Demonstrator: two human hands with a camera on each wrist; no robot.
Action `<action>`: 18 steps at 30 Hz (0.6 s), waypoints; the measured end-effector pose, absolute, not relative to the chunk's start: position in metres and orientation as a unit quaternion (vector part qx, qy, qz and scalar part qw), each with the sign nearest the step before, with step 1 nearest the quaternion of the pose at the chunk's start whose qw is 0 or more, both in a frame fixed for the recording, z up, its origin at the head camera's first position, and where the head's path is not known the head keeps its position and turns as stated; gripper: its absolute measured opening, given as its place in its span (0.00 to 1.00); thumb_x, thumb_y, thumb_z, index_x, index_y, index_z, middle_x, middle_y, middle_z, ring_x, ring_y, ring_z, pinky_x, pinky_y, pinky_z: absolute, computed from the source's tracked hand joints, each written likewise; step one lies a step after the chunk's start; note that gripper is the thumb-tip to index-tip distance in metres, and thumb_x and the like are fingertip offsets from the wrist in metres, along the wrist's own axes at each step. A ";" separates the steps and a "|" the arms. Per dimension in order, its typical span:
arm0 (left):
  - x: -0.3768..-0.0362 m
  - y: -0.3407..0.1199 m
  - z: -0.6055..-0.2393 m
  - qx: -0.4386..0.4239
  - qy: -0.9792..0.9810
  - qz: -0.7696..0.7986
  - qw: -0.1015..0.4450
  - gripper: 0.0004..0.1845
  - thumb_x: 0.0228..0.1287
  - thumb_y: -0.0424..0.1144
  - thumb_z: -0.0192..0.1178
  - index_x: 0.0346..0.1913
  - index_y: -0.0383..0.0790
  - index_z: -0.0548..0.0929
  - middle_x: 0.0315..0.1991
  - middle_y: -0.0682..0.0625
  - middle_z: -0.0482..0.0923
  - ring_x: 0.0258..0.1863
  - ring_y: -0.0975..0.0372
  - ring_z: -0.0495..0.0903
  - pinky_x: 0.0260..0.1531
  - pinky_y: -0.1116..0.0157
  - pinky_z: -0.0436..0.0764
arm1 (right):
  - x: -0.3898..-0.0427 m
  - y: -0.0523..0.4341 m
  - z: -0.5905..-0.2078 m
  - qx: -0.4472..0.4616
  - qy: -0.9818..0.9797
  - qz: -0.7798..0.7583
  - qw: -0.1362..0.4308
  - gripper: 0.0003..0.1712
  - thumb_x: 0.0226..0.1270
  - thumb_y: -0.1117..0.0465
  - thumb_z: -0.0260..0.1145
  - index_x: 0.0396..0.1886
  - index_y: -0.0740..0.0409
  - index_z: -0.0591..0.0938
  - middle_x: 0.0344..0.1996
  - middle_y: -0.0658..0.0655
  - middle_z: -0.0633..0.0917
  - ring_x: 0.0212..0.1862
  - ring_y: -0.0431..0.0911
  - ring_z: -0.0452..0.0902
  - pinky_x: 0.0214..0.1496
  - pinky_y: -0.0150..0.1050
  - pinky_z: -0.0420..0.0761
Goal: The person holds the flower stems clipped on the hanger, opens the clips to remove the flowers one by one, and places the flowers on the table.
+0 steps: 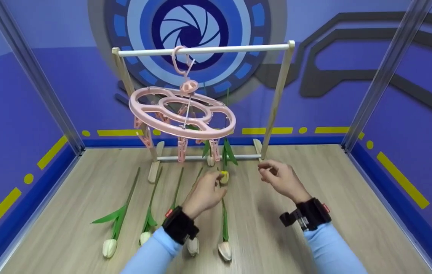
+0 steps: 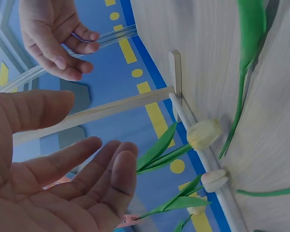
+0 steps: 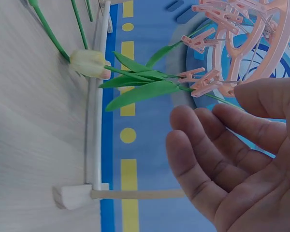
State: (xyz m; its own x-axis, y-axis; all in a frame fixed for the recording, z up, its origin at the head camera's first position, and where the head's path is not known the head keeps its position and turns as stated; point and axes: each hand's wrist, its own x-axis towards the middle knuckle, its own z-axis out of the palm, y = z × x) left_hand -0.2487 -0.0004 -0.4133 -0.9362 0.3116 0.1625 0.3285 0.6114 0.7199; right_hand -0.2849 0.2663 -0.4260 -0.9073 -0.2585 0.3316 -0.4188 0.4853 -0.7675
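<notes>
A light wood-grain worktop (image 1: 353, 213) fills the lower part of the head view, edged on three sides by a dark blue skirting band (image 1: 399, 190). The walls (image 1: 18, 114) are violet-blue, paler toward the top, and carry a low line of yellow dashes and dots (image 1: 269, 130). On the back wall sits a large round emblem (image 1: 191, 26) of blue and white rings with an aperture-like centre, and to its right dark grey angular bands (image 1: 353, 57) run across. Two metal corner posts (image 1: 387, 72) rise at the back corners. The light seems even and soft, with no strong shadows.
</notes>
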 end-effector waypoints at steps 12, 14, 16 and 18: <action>-0.301 0.017 -0.405 -0.185 -0.892 -0.396 0.118 0.19 0.67 0.33 0.63 0.58 0.29 0.80 0.57 0.32 0.79 0.60 0.43 0.77 0.62 0.46 0.75 | -0.320 0.253 -0.386 0.231 -0.857 0.443 0.127 0.10 0.76 0.67 0.64 0.51 0.66 0.86 0.38 0.62 0.87 0.35 0.51 0.84 0.34 0.32 0.76; -0.309 0.021 -0.407 -0.181 -0.891 -0.394 0.134 0.19 0.66 0.33 0.64 0.57 0.28 0.81 0.56 0.34 0.78 0.60 0.43 0.78 0.62 0.47 0.75 | -0.325 0.249 -0.379 0.237 -0.854 0.442 0.134 0.10 0.76 0.68 0.64 0.51 0.66 0.86 0.36 0.63 0.87 0.33 0.51 0.83 0.34 0.31 0.77; -0.317 0.025 -0.410 -0.176 -0.891 -0.393 0.143 0.19 0.65 0.32 0.65 0.56 0.27 0.80 0.56 0.34 0.77 0.60 0.44 0.77 0.62 0.48 0.75 | -0.329 0.245 -0.374 0.239 -0.852 0.447 0.135 0.10 0.75 0.68 0.63 0.51 0.67 0.86 0.37 0.64 0.87 0.34 0.52 0.83 0.34 0.31 0.78; -0.326 0.029 -0.413 -0.169 -0.895 -0.384 0.155 0.19 0.64 0.33 0.65 0.55 0.26 0.79 0.55 0.35 0.76 0.58 0.43 0.78 0.61 0.49 0.76 | -0.334 0.240 -0.369 0.236 -0.852 0.450 0.130 0.11 0.75 0.68 0.63 0.52 0.66 0.86 0.40 0.65 0.88 0.36 0.54 0.85 0.36 0.31 0.79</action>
State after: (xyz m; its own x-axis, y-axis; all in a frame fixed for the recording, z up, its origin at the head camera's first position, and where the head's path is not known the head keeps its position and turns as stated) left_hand -0.3258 0.0285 -0.4131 -0.8950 0.1826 0.4071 0.4208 0.6485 0.6344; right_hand -0.3342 0.2400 -0.3687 -0.8554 -0.2848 0.4326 -0.5179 0.4844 -0.7051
